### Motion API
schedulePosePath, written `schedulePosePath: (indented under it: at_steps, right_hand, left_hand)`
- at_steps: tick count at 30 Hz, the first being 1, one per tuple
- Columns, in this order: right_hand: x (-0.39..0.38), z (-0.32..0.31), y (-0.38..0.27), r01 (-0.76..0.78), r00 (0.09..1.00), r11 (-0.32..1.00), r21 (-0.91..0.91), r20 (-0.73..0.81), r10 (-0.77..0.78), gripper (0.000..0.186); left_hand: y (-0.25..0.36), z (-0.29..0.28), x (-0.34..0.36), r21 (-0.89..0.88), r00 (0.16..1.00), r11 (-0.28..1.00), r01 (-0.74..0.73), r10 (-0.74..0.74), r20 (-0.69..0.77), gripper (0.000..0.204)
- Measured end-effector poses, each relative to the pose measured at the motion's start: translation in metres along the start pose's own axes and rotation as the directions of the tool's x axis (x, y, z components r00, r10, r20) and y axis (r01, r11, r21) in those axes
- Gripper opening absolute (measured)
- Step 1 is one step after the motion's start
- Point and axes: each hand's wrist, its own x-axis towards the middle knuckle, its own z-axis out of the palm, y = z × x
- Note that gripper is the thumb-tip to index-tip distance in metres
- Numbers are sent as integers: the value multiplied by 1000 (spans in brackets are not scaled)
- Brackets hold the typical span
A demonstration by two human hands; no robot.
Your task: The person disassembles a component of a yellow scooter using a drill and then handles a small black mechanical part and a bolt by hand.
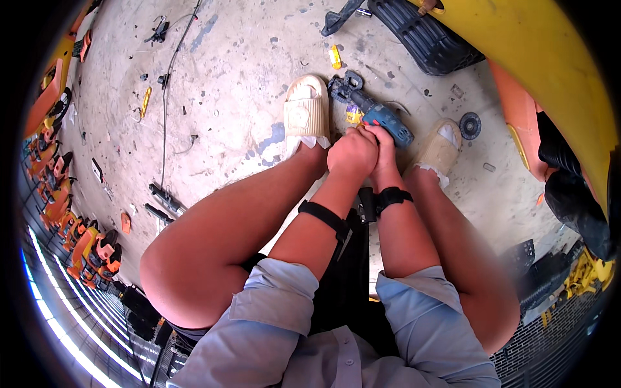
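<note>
Between my feet, my left hand and my right hand are pressed together, both closed. A blue power tool with a dark front end lies on the floor just beyond them, and my right fingers reach its near side. Whatever the hands hold is hidden by the fingers. A small yellow piece shows past my left knuckles, next to the tool. Black metal parts lie at the tool's far end. Black straps circle both forearms.
Beige slippers flank the tool. A yellow vehicle body curves along the right, near a black ribbed panel and a dark round disc. A black cable crosses the floor at left. Orange machines stand far left.
</note>
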Motion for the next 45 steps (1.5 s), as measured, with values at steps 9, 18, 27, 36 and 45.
schedulePosePath:
  at_steps: [9, 18, 27, 36, 45]
  right_hand:
    - [-2, -9, -12, -110, 992, 994, -2, 59, 109, 27]
    - [-15, 79, -27, 79, 989, 987, -138, -116, -95, 15]
    - [-15, -12, -35, -43, 999, 996, -84, 29, 46, 22]
    - [-23, -8, -72, 201, 824, -18, -979, 179, -537, 52]
    - [-19, -27, 9, -54, 711, -522, -851, 334, -619, 24]
  left_hand:
    - [21, -1, -5, -58, 991, 990, 132, -130, 32, 48]
    - [-11, -49, 23, 77, 952, 965, -251, 261, -160, 35]
    - [10, 13, -16, -327, 994, 945, 8, -43, -100, 45]
    - [37, -143, -84, -180, 953, 946, -270, 236, -190, 42]
    - [44, -326, -263, -235, 680, 762, -603, 338, -651, 31]
